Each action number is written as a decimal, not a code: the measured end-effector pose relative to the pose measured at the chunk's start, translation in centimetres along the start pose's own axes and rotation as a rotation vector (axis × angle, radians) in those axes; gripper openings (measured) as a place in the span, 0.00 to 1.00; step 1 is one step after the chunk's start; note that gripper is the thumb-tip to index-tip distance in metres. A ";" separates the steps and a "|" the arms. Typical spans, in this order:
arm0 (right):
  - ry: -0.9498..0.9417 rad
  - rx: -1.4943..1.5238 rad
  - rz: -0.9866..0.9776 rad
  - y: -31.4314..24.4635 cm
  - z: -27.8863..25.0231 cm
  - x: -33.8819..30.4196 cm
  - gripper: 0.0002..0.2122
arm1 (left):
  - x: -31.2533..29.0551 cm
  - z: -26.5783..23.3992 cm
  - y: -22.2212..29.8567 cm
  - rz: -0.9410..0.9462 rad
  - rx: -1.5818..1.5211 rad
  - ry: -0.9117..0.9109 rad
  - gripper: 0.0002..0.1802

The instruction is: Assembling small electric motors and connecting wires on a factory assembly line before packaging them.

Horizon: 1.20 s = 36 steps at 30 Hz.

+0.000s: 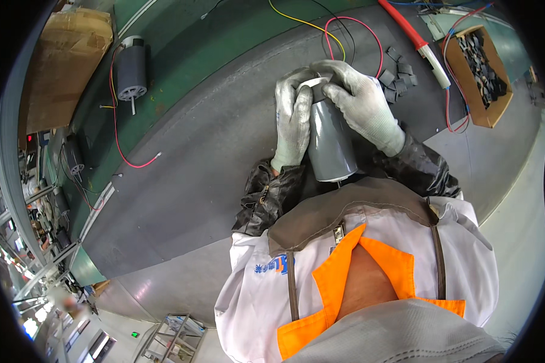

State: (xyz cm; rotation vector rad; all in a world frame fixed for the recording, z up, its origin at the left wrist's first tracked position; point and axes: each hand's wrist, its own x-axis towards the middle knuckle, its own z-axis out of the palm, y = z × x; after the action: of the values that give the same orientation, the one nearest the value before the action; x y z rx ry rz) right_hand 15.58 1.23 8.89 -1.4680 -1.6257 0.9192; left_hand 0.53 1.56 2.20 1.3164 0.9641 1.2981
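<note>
A dark grey cylindrical electric motor (333,145) lies between my hands, its shaft end toward my body. My left hand (292,118), in a whitish knit glove, wraps the far left side of the casing. From the other side my right hand (364,104), gloved alike, curls over the far end. Both thumbs press close to a small dark grey curved piece (318,92) at the motor's white-rimmed far end. Fingertips behind that end are partly hidden. Yellow, black and pink-red wires (369,36) run out beyond the hands.
Loose dark grey pieces (399,78) lie right of my hands, near a red-and-white handheld tool (418,42) with a cable. An open cardboard box (498,112) holds more pieces. Another motor (132,69) and a large cardboard box (72,60) stand left, on the green surface.
</note>
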 end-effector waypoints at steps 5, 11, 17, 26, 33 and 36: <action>-0.346 0.103 0.265 0.7 -2.1 2.0 0.23 | -0.1 -0.6 0.1 -0.035 0.020 -0.038 0.18; -0.809 0.261 0.343 3.6 -5.1 5.1 0.19 | 0.3 0.2 0.4 -0.067 0.023 -0.009 0.19; -0.878 0.104 0.439 2.1 -4.5 5.5 0.17 | -0.4 0.4 -0.6 -0.244 -0.335 0.064 0.18; -0.587 0.044 0.219 3.4 -6.6 4.3 0.21 | 0.8 0.6 1.5 -0.117 0.139 0.010 0.17; -0.260 -0.194 -0.120 4.4 -1.8 0.4 0.24 | 0.4 0.5 0.3 0.042 0.362 -0.069 0.15; 0.001 -0.218 -0.072 4.2 1.1 -1.0 0.19 | 0.6 1.0 1.0 0.034 0.400 -0.074 0.15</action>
State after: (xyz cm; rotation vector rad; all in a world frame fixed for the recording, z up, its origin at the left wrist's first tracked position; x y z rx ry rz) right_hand 16.61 0.53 4.64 -1.5425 -1.8113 0.7187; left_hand 1.49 1.82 3.35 1.6786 1.1949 1.1074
